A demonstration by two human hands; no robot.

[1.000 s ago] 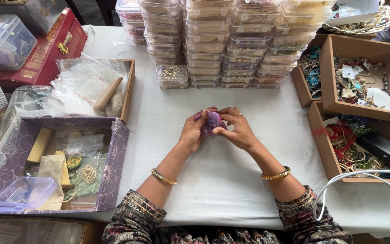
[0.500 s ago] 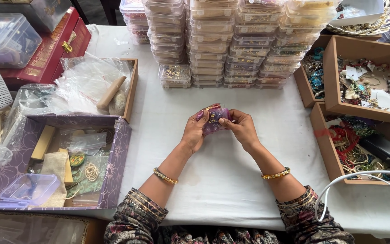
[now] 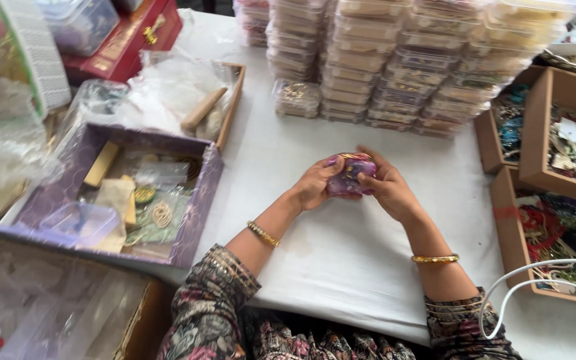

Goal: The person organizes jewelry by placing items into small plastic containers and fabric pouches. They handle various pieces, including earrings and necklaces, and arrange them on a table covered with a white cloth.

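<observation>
Purple pouch (image 3: 349, 175) pinched between left hand (image 3: 315, 187) and right hand (image 3: 388, 190), both gripping it, above white table (image 3: 341, 260)

Landmark: pouch (image 3: 349, 175), held between both hands (image 3: 351, 188) above the tabletop (image 3: 341, 247). Behind pouch: stacked containers (image 3: 408, 60). Left of pouch: open box (image 3: 111, 193), with a wooden tray (image 3: 198, 100) behind that box. Right of pouch: cardboard trays (image 3: 548, 173) holding jewellery.
</observation>
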